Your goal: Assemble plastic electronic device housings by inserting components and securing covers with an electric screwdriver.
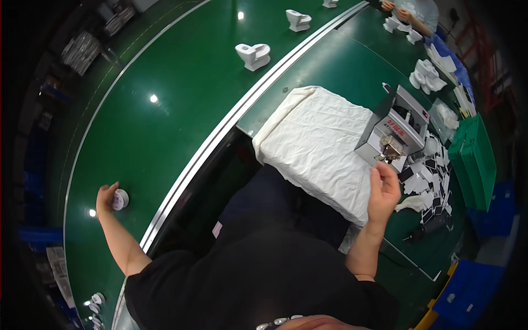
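On the green conveyor at the left, my left hand (106, 196) is closed around one side of a small white toilet-shaped piece (120, 199), seen mostly as a round end. My right hand (384, 193) is raised beside the near corner of a grey box-shaped machine (404, 124) with a clear-covered front. Its thumb and fingers are bent close together; anything between them is too small to make out. A wrinkled white cloth (319, 132) covers the bench part in front of me, left of the machine.
White toy toilets (254, 56) stand farther up the conveyor. Loose white and black parts (426, 179) lie right of the machine, with a dark power screwdriver (429, 227) nearer me. A green crate (474, 162) stands beyond. Another person's hands (404, 12) work at the far right.
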The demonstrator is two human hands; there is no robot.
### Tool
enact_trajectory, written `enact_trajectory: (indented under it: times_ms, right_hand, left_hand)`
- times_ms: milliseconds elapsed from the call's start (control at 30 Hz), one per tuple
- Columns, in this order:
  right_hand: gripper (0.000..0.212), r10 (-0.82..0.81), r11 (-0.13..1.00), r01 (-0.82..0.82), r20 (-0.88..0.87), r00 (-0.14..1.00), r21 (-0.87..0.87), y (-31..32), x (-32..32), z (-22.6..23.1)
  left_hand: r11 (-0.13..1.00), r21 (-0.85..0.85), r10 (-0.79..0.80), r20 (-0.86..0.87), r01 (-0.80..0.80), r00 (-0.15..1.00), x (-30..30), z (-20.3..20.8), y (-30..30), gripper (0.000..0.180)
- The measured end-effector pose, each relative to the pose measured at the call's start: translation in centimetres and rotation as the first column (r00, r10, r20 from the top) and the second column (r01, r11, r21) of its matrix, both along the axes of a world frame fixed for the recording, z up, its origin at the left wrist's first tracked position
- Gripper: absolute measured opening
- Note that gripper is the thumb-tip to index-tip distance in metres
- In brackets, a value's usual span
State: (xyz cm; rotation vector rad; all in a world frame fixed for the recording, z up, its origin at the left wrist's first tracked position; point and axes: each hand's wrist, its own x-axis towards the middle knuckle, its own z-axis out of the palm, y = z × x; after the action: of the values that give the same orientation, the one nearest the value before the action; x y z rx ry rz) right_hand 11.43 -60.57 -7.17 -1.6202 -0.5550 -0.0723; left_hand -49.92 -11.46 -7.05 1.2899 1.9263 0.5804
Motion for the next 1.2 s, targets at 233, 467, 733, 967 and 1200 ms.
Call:
enact_trajectory:
  times_ms: [233, 467, 733, 967, 1200]
  right_hand:
    - [0.021, 0.133, 0.99, -0.135, -0.039, 0.99, -0.042, 1.4, -1.8, 1.6]
    - [0.028, 0.217, 0.971, -0.199, 0.139, 0.966, -0.135, 3.1, -5.1, 3.1]
    - [0.084, 0.046, 0.995, -0.027, 0.199, 0.979, -0.096, 2.5, -5.6, 2.9]
    - [0.044, 0.083, 0.96, 0.037, -0.41, 0.908, 0.277, -2.0, -2.3, 2.3]
    - [0.044, 0.313, 0.947, -0.175, -0.643, 0.699, 0.271, -3.9, -2.7, 2.3]
  left_hand:
    - [0.731, 0.433, -0.547, -0.091, 0.528, 0.832, 3.6, -4.2, 7.1, 0.049]
    - [0.742, 0.227, -0.36, 0.929, 0.631, 0.089, 42.7, 4.0, -12.8, 0.052]
    - [0.169, -0.086, 0.113, 0.991, 0.982, 0.067, 51.8, 2.5, -30.3, 0.051]
    - [-0.144, 0.613, -0.889, 0.265, 0.777, -0.374, 51.2, 2.0, -32.6, 0.112]
    - [-0.161, 0.562, -0.684, 0.529, 0.811, -0.502, 52.5, 1.2, -34.4, 0.127]
